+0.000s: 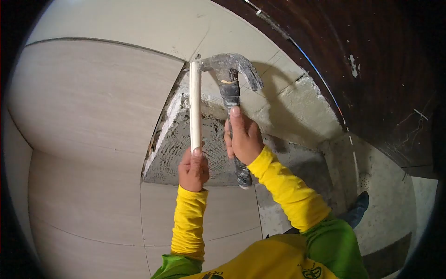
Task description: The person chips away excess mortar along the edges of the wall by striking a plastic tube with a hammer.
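Observation:
My left hand (193,169) is closed around the lower end of a straight, off-white stick (195,107); its material is unclear. My right hand (244,136) grips a claw hammer (231,88) by its dark, tape-wrapped handle. The worn, dusty hammer head has its striking face at the side of the stick near the top, and its claw points right. Whether face and stick touch, I cannot tell. Behind both hands is a patch of grey, ridged mortar (169,153) with a rough, broken white edge along its left.
Large beige tiles (93,93) surround the mortar on the left and below. A dark brown panel (371,69) fills the upper right, with a thin blue line (320,74) along its edge. At right are a round drain (364,181) and a dark shoe (358,209).

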### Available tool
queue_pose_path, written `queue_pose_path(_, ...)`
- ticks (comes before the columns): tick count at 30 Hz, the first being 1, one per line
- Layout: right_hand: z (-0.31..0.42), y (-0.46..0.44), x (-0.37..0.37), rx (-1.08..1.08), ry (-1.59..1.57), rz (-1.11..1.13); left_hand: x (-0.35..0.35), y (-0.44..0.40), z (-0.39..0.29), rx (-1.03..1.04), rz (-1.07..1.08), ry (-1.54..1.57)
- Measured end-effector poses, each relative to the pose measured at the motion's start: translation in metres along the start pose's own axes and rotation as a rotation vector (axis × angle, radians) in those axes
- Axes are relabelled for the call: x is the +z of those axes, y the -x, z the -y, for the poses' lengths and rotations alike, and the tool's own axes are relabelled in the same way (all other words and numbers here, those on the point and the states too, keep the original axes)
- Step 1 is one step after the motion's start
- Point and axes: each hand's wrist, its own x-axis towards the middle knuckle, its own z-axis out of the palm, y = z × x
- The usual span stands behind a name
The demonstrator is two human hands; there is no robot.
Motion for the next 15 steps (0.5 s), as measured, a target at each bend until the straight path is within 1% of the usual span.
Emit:
queue_pose_path(2,0.012,0.009,-0.004,0.076,-0.134,-0.017,-0.002,-0.002,0.003,0.004,-0.006,0.012)
queue_pose_path(3,0.010,0.014,-0.003,0.063,-0.205,-0.026,-0.001,0.001,-0.001,-0.004,0.002,0.017)
queue_pose_path(4,0.006,0.013,0.002,0.063,-0.206,-0.022,-0.001,0.003,-0.006,-0.011,0.009,0.020)
queue_pose_path(5,-0.001,0.011,0.007,0.002,-0.268,-0.059,-0.002,0.003,-0.008,-0.056,0.016,0.067)
queue_pose_path(6,-0.002,0.011,0.009,-0.059,-0.329,-0.098,-0.001,0.004,-0.009,-0.056,0.014,0.067)
queue_pose_path(7,-0.001,0.009,0.004,-0.005,-0.196,-0.016,0.001,0.005,-0.009,-0.056,0.030,0.096)
queue_pose_path(8,0.000,0.004,0.001,-0.004,-0.197,-0.013,0.002,0.006,-0.009,-0.056,0.045,0.126)
queue_pose_path(9,0.000,-0.001,-0.002,-0.033,-0.080,0.050,0.001,0.009,-0.006,-0.057,0.044,0.124)
queue_pose_path(12,0.004,0.005,0.001,-0.062,-0.009,0.060,0.000,0.011,0.001,-0.089,0.000,0.145)
queue_pose_path(14,0.011,0.011,0.006,-0.185,-0.111,-0.093,-0.002,0.010,0.000,-0.089,0.043,0.138)
queue_pose_path(15,0.004,0.011,0.011,-0.194,-0.170,-0.127,-0.004,0.010,0.000,-0.091,0.040,0.136)
